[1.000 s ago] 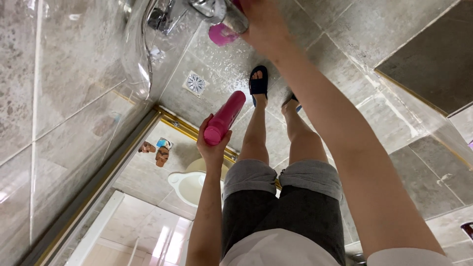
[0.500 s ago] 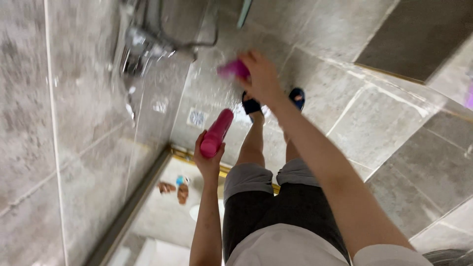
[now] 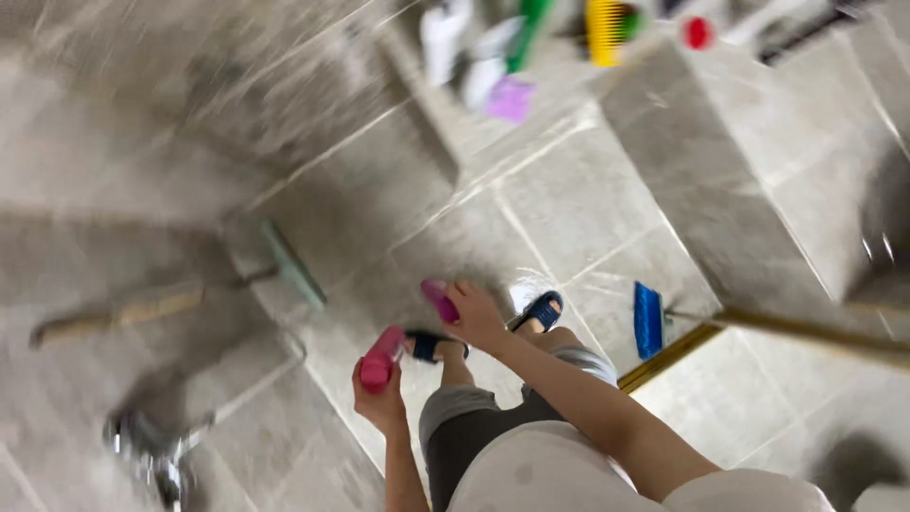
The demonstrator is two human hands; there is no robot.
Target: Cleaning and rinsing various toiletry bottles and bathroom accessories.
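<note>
Grey tiled bathroom floor (image 3: 569, 209) lies below. Left hand (image 3: 381, 403) grips a pink bottle (image 3: 381, 358); right hand (image 3: 479, 318) clasps its pink cap (image 3: 439, 300), already off and apart.

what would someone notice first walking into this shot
Two bright pink things against grey tile: a pink bottle gripped in the left hand and a smaller pink piece in the right hand, both held above the person's dark blue sandals. To the right a blue brush head on a long handle rests on the floor.
</note>
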